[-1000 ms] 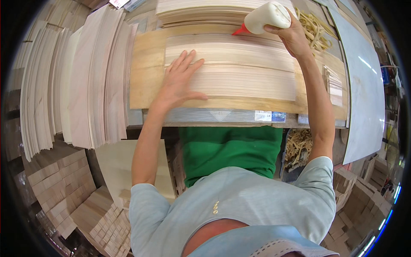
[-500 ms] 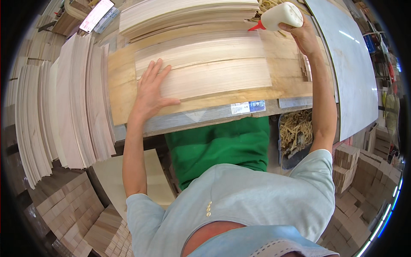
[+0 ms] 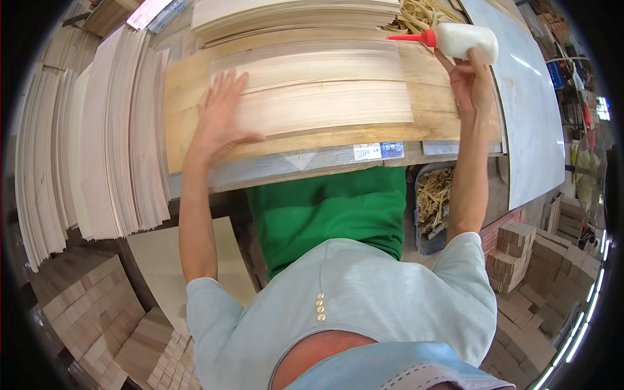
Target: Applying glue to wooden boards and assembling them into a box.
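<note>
Two pale thin wood panels (image 3: pixel 325 104) lie edge to edge on a yellowish wooden board (image 3: pixel 185 117). My left hand (image 3: pixel 221 120) rests at their left end with fingers and thumb spread. At the right, my right hand (image 3: pixel 471 84) grips a white squeeze bottle (image 3: pixel 463 42) with a long red nozzle (image 3: pixel 413 38). The bottle lies nearly level in the hand, its nozzle pointing left over the far right corner of the panels. Whether the tip touches the wood, I cannot tell.
Beyond the panels lies a stack of thin wood sheets (image 3: pixel 292 19); taller stacks (image 3: pixel 117 143) stand at the left. Rubber-like strips (image 3: pixel 426 16) lie at the back. A grey sheet (image 3: pixel 530 110) flanks the right, and a bin of strips (image 3: pixel 434 201) sits below the table edge.
The bottle has turned from tilted to nearly level and moved a little right; my right hand now holds it from below. My left hand stays at the panels' left end.
</note>
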The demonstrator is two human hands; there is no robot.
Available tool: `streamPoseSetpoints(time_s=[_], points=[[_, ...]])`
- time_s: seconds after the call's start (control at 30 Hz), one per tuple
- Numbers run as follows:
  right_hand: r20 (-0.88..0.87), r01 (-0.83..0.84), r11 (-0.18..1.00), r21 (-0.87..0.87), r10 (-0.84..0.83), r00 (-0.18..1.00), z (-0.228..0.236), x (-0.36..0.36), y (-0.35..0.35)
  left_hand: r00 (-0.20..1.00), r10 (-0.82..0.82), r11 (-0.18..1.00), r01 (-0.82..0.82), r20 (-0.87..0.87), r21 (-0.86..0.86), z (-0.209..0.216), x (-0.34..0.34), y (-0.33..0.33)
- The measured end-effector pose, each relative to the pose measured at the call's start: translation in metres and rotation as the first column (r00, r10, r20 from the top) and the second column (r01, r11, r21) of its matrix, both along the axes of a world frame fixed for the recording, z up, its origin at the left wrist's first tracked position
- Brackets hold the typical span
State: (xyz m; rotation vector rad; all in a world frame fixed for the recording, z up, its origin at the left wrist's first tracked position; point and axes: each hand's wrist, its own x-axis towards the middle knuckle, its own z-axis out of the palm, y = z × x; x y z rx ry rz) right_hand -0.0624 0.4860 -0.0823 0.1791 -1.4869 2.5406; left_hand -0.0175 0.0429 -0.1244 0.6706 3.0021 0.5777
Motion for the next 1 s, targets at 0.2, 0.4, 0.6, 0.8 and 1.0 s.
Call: streamPoseSetpoints(time_s=[0.2,0.4,0.6,0.8,1.0], points=[[0.051,-0.062,0.929,-0.365,0.086,0.995,-0.016,0.010,-0.075,0.981,0.142,0.989,-0.147,0.131,0.031,-0.002,-0.002,-0.050],[0.018,-0.206,0.971,-0.118,0.210,0.978,-0.012,-0.005,-0.176,0.993,0.075,0.983,-0.090,0.092,0.162,-0.014,0.000,-0.052],[0.130,-0.337,0.940,-0.057,0.342,0.931,-0.011,-0.013,-0.245,0.984,0.119,0.965,-0.146,0.133,0.216,-0.015,0.003,-0.052],[0.123,-0.386,0.922,0.003,0.383,0.916,-0.025,-0.015,-0.269,0.984,0.117,0.966,-0.144,0.136,0.214,-0.023,0.001,-0.054],[0.074,-0.349,0.933,0.085,0.344,0.936,-0.033,-0.016,-0.282,0.987,0.106,0.974,-0.128,0.120,0.187,-0.026,-0.001,-0.056]])
